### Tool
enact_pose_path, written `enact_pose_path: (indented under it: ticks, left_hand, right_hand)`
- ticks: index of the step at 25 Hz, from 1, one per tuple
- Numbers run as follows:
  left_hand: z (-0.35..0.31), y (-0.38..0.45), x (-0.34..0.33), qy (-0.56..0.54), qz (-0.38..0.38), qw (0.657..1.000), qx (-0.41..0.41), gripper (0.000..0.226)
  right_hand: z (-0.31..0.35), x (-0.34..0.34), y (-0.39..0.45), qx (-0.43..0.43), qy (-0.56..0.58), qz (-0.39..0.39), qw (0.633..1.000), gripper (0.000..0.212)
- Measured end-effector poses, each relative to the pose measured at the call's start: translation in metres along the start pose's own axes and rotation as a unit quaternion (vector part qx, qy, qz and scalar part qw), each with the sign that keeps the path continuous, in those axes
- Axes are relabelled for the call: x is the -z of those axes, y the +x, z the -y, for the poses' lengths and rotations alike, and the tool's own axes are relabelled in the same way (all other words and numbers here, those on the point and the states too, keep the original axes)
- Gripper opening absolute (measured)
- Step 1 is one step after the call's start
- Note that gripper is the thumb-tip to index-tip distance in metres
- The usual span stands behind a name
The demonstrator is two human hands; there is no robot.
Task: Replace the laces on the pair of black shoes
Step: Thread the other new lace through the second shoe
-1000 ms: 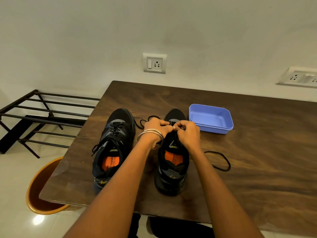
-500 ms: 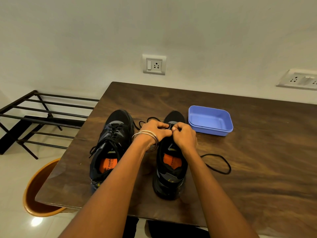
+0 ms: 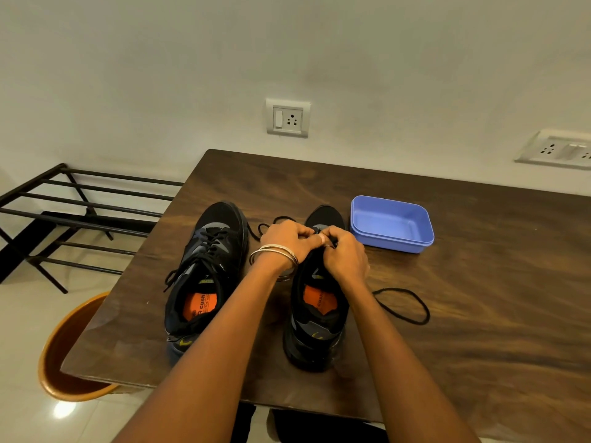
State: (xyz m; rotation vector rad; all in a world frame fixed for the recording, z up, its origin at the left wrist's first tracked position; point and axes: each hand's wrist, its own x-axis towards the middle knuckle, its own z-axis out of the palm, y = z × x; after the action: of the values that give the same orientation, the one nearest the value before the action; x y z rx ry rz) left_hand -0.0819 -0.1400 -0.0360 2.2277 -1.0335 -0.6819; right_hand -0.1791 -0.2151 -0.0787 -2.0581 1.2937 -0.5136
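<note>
Both hands worked at the front eyelets of the right shoe (image 3: 315,318), at the centre of the frame.

The left hand (image 3: 285,238) and right hand (image 3: 347,254) had curled fingers meeting over the lace (image 3: 403,304), pinching it; the exact grip was hidden by the knuckles. Bangles (image 3: 274,254) sat on the left wrist. The left shoe (image 3: 204,279) stood beside, laced. Its orange insole read "cush"; the rest was too small. A blue tray (image 3: 391,225) lay at the upper right, on the table (image 3: 479,314).

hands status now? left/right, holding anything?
Left hand: fingers curled, pinching the lace at the right shoe.
Right hand: fingers curled, pinching the same lace.
</note>
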Motion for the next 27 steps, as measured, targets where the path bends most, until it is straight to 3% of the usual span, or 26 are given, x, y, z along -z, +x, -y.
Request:
enact_pose_path:
  ticks: [5, 10, 14, 16, 17, 18, 20, 21, 22, 23, 24, 27]
  left_hand:
    - [0.0, 0.006, -0.013, 0.029, -0.127, 0.99, 0.047, 0.017]
    - [0.005, 0.016, -0.019, 0.038, -0.123, 0.992, 0.017, 0.017]
    - [0.002, 0.019, -0.015, 0.096, -0.184, 0.978, -0.009, 0.028]
    - [-0.013, 0.015, -0.004, 0.038, -0.247, 0.968, -0.028, 0.029]
    - [-0.022, 0.013, 0.006, -0.052, -0.275, 0.959, -0.041, 0.026]
    - [-0.031, 0.01, 0.018, -0.193, -0.29, 0.936, -0.05, 0.022]
    - [-0.049, 0.0, 0.045, -0.493, -0.267, 0.826, -0.062, 0.016]
    - [-0.054, -0.004, 0.057, -0.584, -0.249, 0.769, -0.081, 0.016]
    - [-0.056, -0.007, 0.066, -0.621, -0.238, 0.74, -0.1, 0.017]
    - [-0.055, -0.008, 0.07, -0.612, -0.233, 0.748, -0.105, 0.018]
    - [-0.051, -0.007, 0.069, -0.564, -0.229, 0.788, -0.093, 0.017]
    - [-0.03, 0.001, 0.045, -0.229, -0.194, 0.952, -0.063, 0.007]
  right_hand:
    - [-0.004, -0.002, 0.003, -0.026, 0.028, 0.008, 0.999, 0.014]
    - [-0.007, 0.015, 0.013, -0.036, 0.108, 0.105, 0.988, 0.011]
    - [-0.005, 0.026, 0.012, -0.046, 0.121, 0.133, 0.983, 0.016]
    - [-0.002, 0.026, 0.01, -0.054, 0.111, 0.121, 0.985, 0.016]
    - [-0.001, 0.026, 0.011, -0.058, 0.113, 0.115, 0.985, 0.016]
    - [-0.001, 0.026, 0.01, -0.062, 0.113, 0.112, 0.985, 0.016]
    - [-0.001, 0.026, 0.009, -0.064, 0.109, 0.106, 0.986, 0.016]
    - [-0.002, 0.025, 0.009, -0.063, 0.111, 0.101, 0.987, 0.017]
    - [-0.003, 0.026, 0.009, -0.062, 0.114, 0.097, 0.987, 0.017]
    - [-0.003, 0.027, 0.009, -0.062, 0.118, 0.093, 0.987, 0.019]
    - [-0.003, 0.028, 0.009, -0.064, 0.123, 0.09, 0.986, 0.02]
    - [0.0, 0.034, 0.008, -0.062, 0.146, 0.091, 0.983, 0.025]
